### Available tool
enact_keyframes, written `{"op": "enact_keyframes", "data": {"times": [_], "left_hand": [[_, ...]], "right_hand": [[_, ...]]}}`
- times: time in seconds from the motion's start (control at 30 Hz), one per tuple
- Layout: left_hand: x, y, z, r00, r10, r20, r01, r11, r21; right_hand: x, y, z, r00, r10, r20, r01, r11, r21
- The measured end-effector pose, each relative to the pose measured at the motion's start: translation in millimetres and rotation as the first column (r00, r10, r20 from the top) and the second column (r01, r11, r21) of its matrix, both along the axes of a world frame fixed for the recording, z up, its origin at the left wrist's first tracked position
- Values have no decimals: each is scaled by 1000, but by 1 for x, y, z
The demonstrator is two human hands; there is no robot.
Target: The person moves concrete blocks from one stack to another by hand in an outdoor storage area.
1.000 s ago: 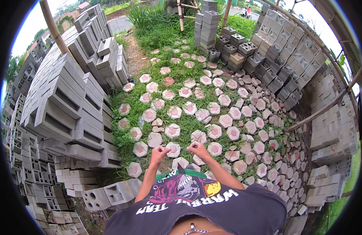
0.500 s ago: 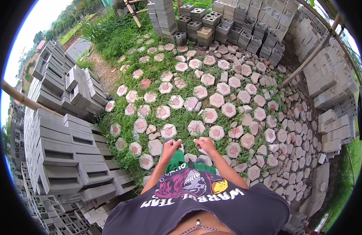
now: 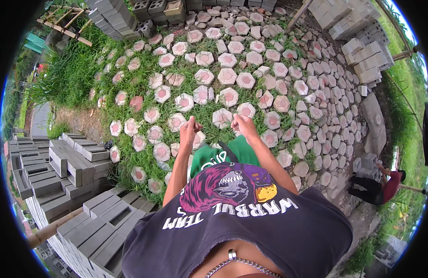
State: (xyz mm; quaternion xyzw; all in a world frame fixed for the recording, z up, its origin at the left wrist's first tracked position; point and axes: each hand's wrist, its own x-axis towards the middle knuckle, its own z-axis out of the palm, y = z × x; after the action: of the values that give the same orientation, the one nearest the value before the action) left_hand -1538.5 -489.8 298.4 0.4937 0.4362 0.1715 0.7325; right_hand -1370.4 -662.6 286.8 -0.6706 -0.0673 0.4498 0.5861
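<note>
My left hand (image 3: 190, 128) and my right hand (image 3: 242, 125) are raised in front of my chest, both with the fingers curled in. Nothing shows in either of them. They hover above hexagonal paving blocks (image 3: 221, 117) with pink centres, laid out in rows on grass. My dark printed shirt (image 3: 232, 217) and green shorts (image 3: 223, 155) fill the lower middle of the view.
Stacks of grey concrete blocks (image 3: 70, 167) stand at my left, with more blocks (image 3: 362, 55) at the upper right and top. A bamboo pole (image 3: 52, 231) crosses the lower left. A person in red (image 3: 385, 183) crouches at the right. Tall grass (image 3: 70, 69) grows at the upper left.
My view has swung to the right: the block stacks at the left slid down and left, and the crouching person came into view. My hands stay curled before my chest.
</note>
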Motion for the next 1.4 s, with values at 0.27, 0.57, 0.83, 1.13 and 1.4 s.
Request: {"op": "enact_keyframes", "data": {"times": [0.27, 0.57, 0.83, 1.13, 1.4], "left_hand": [[34, 38, 16, 993, -116, -37, 117, 993, 31], [74, 45, -17, 997, -72, -17, 73, 996, 50], [176, 111, -1, 978, 157, -138, -91, 913, 397], [267, 135, -11, 994, 38, -103, -10, 967, 256], [360, 186, -7, 971, -235, -45, 237, 970, 48]], "right_hand": [[-2, 18, -1, 990, -141, -31, 138, 988, -69], [57, 110, -14, 994, 91, -55, -91, 996, 12], [179, 189, -19, 971, 236, -21, -234, 969, 80], [267, 190, -23, 987, 16, -160, -4, 997, 77], [309, 222, -23, 962, -120, -245, 130, 991, 26]]}}
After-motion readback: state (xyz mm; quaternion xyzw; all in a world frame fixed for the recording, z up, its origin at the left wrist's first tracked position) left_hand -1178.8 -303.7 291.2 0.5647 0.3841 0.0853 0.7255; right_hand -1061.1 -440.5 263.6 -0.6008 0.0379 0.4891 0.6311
